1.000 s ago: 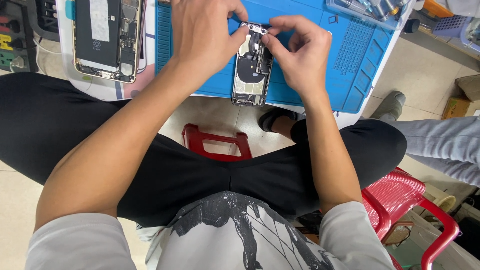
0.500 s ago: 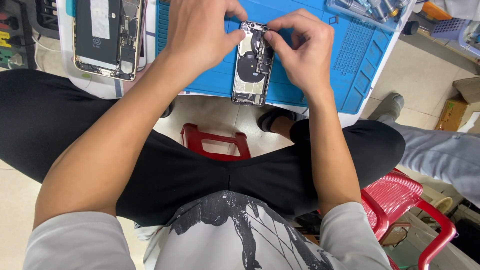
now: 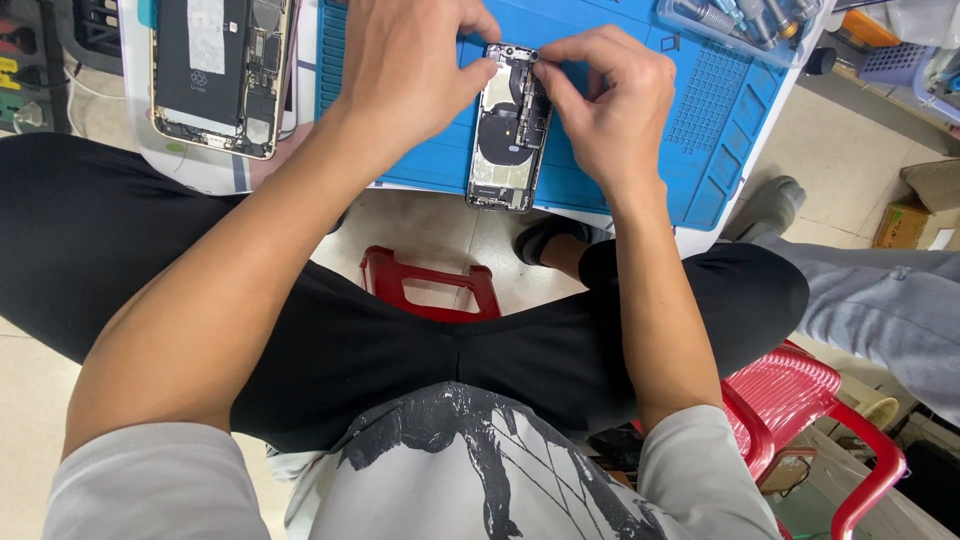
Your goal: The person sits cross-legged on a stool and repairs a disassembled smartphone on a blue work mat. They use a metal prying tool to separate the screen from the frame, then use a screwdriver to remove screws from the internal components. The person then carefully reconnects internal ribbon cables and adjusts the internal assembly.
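An opened phone housing [image 3: 508, 140] with bare inner parts lies lengthwise on a blue work mat [image 3: 700, 130]. My left hand [image 3: 410, 65] grips its upper left edge with thumb and fingers. My right hand [image 3: 610, 105] pinches at the upper right corner, near the camera end. Both hands cover the top part of the housing, so what the fingertips hold there is hidden.
A second opened phone [image 3: 220, 70] with a black battery lies on a white surface at the left. Screwdrivers [image 3: 740, 15] sit in a tray at the mat's far right. A red stool [image 3: 430, 285] is under me, another red stool [image 3: 810, 410] at the right, beside another person's grey-trousered leg [image 3: 880, 300].
The view has drifted slightly; both hands stay on the housing's top end, fingers shifting a little closer together.
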